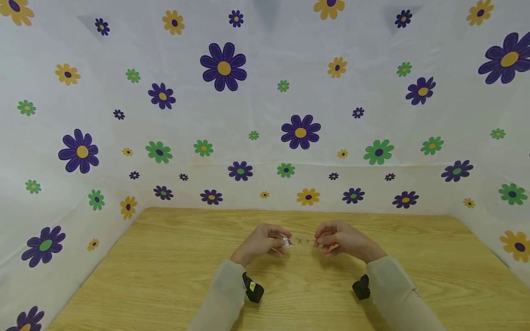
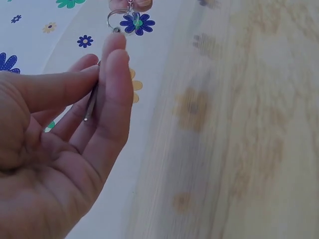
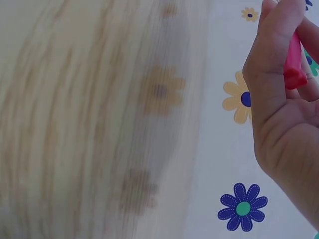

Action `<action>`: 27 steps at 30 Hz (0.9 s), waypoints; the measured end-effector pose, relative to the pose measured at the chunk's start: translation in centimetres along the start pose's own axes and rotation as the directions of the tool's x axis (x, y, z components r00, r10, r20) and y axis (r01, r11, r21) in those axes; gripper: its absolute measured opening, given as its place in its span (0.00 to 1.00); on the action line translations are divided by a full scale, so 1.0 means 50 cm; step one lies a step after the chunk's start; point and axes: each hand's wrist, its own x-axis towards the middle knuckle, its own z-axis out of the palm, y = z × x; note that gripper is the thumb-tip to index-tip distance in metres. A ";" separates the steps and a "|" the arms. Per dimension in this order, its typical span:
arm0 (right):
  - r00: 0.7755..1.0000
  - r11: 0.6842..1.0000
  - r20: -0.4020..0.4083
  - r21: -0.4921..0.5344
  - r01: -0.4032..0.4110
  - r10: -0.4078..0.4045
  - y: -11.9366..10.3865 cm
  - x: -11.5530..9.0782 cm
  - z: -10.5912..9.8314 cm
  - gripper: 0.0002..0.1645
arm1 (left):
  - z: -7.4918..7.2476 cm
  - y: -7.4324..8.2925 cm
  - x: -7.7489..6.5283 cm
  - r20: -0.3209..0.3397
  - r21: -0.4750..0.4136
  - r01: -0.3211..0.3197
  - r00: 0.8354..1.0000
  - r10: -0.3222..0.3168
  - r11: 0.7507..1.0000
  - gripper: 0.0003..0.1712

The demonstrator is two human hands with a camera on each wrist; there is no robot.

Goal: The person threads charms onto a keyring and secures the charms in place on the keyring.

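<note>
Above the tabletop, a keychain stretches between both hands. My left hand (image 1: 262,241) pinches a small flat silver metal piece (image 1: 287,242) between thumb and fingers; in the left wrist view its thin edge (image 2: 91,102) shows, and its exact kind is unclear. A metal split ring (image 2: 110,20) joins it to a short chain (image 1: 306,241). At the other end, my right hand (image 1: 343,239) grips a pinkish-red keychain charm (image 3: 295,69), mostly covered by the fingers. The charm's full shape is hidden.
A light wood-grain table (image 1: 306,294) lies under the hands. Behind and at both sides hangs a white cloth (image 1: 265,105) printed with purple, yellow and green flowers. A black wrist camera (image 1: 254,290) sits below the left wrist, another black camera (image 1: 361,288) by the right.
</note>
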 end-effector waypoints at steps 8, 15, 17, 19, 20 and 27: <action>1.000 0.999 -0.009 0.032 -0.002 0.002 0.005 -0.006 -0.016 0.09 | -0.005 0.001 0.002 0.021 -0.020 0.014 1.000 -0.014 1.000 0.20; 0.999 0.998 -0.025 0.048 -0.029 0.030 0.007 -0.013 -0.024 0.12 | -0.005 0.000 0.004 -0.007 -0.005 0.014 1.000 -0.014 1.000 0.20; 0.999 0.998 -0.026 0.059 -0.035 0.037 0.009 -0.013 -0.026 0.11 | -0.006 0.001 0.004 -0.016 -0.002 0.012 1.000 -0.012 1.000 0.20; 0.999 0.997 -0.024 0.065 -0.037 0.039 0.010 -0.012 -0.027 0.10 | -0.007 0.001 0.005 -0.023 0.003 0.009 1.000 -0.009 1.000 0.19; 0.999 0.997 -0.025 0.067 -0.038 0.040 0.011 -0.011 -0.028 0.10 | -0.007 0.000 0.005 -0.026 0.002 0.008 1.000 -0.008 1.000 0.19; 0.998 0.997 -0.044 0.068 -0.047 0.050 0.018 -0.006 -0.035 0.12 | -0.012 -0.005 0.014 -0.056 -0.006 0.045 0.997 -0.045 0.999 0.18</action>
